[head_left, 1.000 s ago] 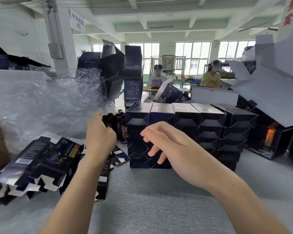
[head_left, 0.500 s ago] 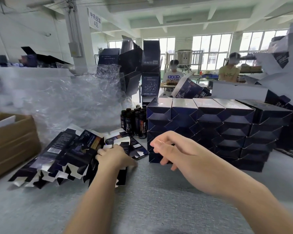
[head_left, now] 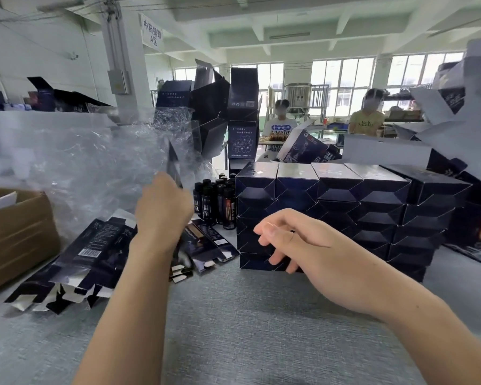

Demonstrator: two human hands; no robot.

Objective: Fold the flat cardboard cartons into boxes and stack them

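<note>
A grey fabric-covered counter is seen from above and behind two bare forearms. The left hand is raised over the left half of the counter with its back to the camera. A single flat carton is gripped in it and seen edge-on, rising as a thin dark sliver above the knuckles. The gripping fingers themselves are hidden behind the hand. The right hand is held in the air near the counter's middle, its fingers loosely curled and nothing held in them, just in front of the stack of folded boxes. That stack is set in a tidy row several layers high, from the middle of the counter towards its right edge. A pile of flat cartons is fanned out along the left side, beneath the left forearm. Small dark bottles are stood upright between the pile and the stack. Crumpled clear plastic film is heaped behind the pile, and a brown cardboard box is placed at the left edge.
</note>
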